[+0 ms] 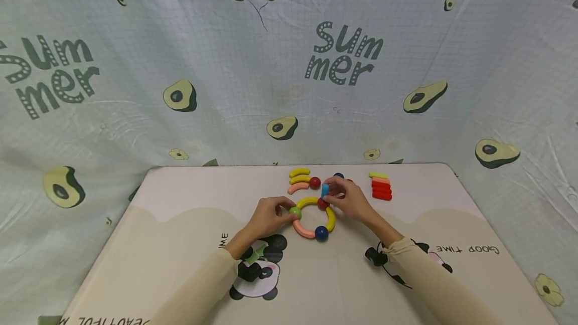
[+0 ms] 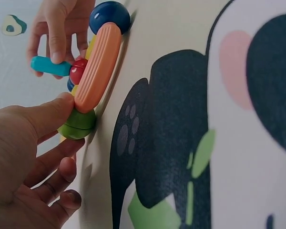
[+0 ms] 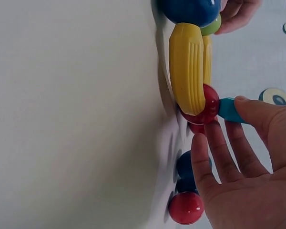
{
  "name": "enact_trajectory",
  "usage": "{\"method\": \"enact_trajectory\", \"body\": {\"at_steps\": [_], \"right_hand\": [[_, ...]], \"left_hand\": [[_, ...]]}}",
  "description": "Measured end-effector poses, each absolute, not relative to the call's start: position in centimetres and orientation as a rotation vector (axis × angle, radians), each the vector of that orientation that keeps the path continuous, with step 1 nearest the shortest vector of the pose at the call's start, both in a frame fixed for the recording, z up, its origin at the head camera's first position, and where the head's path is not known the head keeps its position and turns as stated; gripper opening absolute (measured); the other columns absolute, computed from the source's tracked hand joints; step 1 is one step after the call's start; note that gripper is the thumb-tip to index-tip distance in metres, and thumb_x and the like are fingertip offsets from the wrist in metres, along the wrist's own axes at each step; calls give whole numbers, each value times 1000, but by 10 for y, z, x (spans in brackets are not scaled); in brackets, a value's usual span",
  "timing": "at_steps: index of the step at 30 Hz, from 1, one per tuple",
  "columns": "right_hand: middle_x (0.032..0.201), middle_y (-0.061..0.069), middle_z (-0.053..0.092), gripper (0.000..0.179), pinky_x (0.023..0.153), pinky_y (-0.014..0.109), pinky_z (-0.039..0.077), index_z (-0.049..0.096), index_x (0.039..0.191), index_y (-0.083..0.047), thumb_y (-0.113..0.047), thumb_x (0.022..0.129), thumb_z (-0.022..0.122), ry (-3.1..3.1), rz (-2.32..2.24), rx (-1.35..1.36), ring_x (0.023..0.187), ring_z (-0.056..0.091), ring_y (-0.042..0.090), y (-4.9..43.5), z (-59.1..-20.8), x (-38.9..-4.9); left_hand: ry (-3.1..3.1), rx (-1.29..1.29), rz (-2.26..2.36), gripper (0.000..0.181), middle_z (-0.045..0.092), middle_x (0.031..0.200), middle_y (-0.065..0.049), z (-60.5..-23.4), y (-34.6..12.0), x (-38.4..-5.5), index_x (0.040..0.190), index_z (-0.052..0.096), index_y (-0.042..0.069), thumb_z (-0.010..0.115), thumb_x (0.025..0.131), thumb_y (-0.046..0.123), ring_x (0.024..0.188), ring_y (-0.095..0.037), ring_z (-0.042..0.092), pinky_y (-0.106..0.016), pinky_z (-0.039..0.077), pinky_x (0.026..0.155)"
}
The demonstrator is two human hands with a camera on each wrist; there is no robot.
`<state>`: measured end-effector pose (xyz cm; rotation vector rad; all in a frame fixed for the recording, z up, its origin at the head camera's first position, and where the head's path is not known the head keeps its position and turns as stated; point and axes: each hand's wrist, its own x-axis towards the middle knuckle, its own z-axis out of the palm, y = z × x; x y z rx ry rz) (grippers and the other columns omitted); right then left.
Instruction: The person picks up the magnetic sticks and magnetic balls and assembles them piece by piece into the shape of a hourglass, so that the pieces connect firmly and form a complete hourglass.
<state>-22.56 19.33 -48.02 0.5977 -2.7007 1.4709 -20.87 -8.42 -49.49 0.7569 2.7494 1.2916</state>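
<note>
On the table lies a ring of curved rods, two yellow (image 1: pixel 331 219) and one orange (image 2: pixel 99 67), joined by a green ball (image 1: pixel 295 212), a red ball (image 3: pixel 207 106) and a dark blue ball (image 1: pixel 321 233). My left hand (image 1: pixel 269 216) pinches the green ball at the ring's left side between thumb and finger. With my right hand (image 1: pixel 351 199) I pinch a short light-blue rod (image 1: pixel 325 190) by thumb and fingers. That rod stands upright with its lower end against the red ball. The right fingers partly hide the ring's far right side.
Behind the ring lie yellow curved rods (image 1: pixel 300 172), an orange curved rod (image 1: pixel 298 188) and a loose red ball (image 1: pixel 314 182). Dark blue balls (image 3: pixel 186 164) sit behind my right hand. Straight red rods (image 1: pixel 382 192) and a yellow-green rod (image 1: pixel 378 175) lie in a row at right.
</note>
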Motion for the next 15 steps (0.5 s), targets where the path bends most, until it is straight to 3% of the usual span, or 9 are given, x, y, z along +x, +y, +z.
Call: {"method": "enact_trajectory", "body": {"at_steps": [15], "right_hand": [[111, 8, 71, 42, 88, 41, 58, 62, 131, -12, -11, 92, 78, -2778, 1362, 617, 98, 69, 23, 204, -472, -219]], "left_hand": [[2736, 773, 1306, 24, 72, 93, 1, -492, -85, -207, 108, 77, 9, 84, 88, 20, 68, -12, 50, -21, 39, 61]]}}
